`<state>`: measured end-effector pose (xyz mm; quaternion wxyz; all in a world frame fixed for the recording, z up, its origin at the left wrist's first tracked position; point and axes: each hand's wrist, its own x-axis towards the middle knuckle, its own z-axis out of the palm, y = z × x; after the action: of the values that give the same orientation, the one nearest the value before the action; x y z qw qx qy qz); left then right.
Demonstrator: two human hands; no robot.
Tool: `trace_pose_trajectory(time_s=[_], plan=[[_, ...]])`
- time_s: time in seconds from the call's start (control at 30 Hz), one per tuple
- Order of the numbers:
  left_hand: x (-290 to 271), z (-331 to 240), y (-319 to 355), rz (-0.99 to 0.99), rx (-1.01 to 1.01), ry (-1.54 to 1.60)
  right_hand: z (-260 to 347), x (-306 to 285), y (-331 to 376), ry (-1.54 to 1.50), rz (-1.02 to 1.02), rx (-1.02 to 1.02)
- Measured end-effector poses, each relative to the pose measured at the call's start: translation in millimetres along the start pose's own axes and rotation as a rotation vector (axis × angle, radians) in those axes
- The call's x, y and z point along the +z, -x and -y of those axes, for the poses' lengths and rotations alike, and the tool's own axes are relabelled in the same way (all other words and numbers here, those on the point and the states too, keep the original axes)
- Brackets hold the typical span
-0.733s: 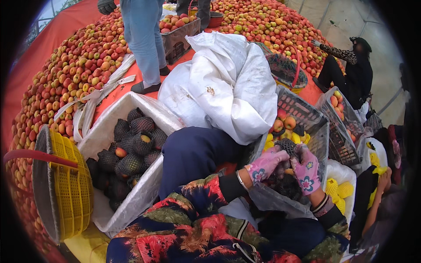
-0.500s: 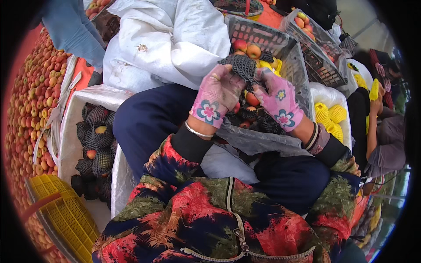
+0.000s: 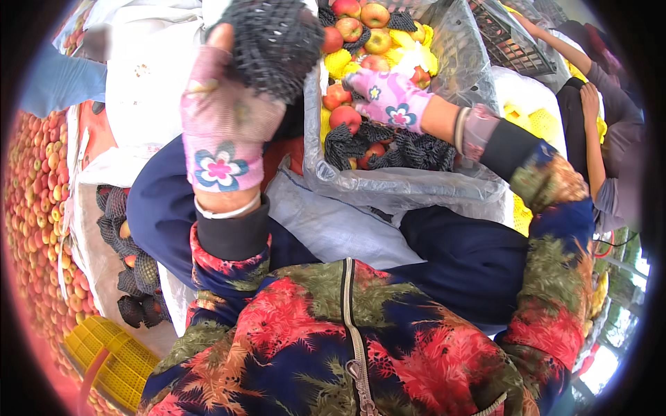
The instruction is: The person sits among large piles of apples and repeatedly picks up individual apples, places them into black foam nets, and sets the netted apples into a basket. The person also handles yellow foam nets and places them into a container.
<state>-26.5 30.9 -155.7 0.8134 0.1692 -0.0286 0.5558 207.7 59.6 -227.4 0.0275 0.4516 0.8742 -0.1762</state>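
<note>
Bundle (image 3: 274, 48): black mesh netting, raised at the top of the view and cut by its edge; the mesh hides whatever fills it.
Left hand (image 3: 225, 118): in a pink flowered glove, closed around the bundle; one bare fingertip shows, the others lost behind the netting.
Right hand (image 3: 388, 100): in a matching glove, over the crate and just beside red apples (image 3: 345, 119); its fingertips are hard to make out, so I cannot tell whether they grip anything.
Crate (image 3: 472, 76): plastic-lined, its far side out of view; black netting (image 3: 416, 151) and yellow netting (image 3: 338, 62) cover some of the fruit, part of it washed out by glare.
White box (image 3: 94, 277): beyond the left knee, partly blocked by leg and sleeve; only some netted fruit (image 3: 147, 272) shows.
Yellow basket (image 3: 118, 360): lower left, bottom cut off.
Co-worker (image 3: 593, 125): far right, blurred; forearms visible, what the hands touch unclear.
</note>
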Motion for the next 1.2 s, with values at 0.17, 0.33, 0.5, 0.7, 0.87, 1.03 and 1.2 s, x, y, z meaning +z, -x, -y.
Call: trace_pose_trajectory(time_s=[0.17,0.33,0.5,0.7,0.87,1.03,1.2], plan=[[-2,24,-8,-0.612,0.134,-0.219,-22,79,-20,-0.034,0.205,0.178],[-23,26,-10,-0.538,0.075,-0.197,-5,105,-31,-0.123,0.125,0.404],[-10,24,-7,-0.455,0.042,-0.118,-5,99,-34,-0.226,0.203,0.583],[-23,24,-8,-0.395,0.184,-0.239,-15,4,-8,-0.915,0.157,0.484],[-29,52,-3,-0.276,0.184,-0.483,13,-87,46,-1.671,-0.05,0.073],[17,81,11,-0.092,-0.058,-0.697,52,-97,79,-1.17,-0.499,-0.057],[26,83,18,-0.032,0.025,-0.758,75,-82,90,-0.909,-0.595,-0.051]])
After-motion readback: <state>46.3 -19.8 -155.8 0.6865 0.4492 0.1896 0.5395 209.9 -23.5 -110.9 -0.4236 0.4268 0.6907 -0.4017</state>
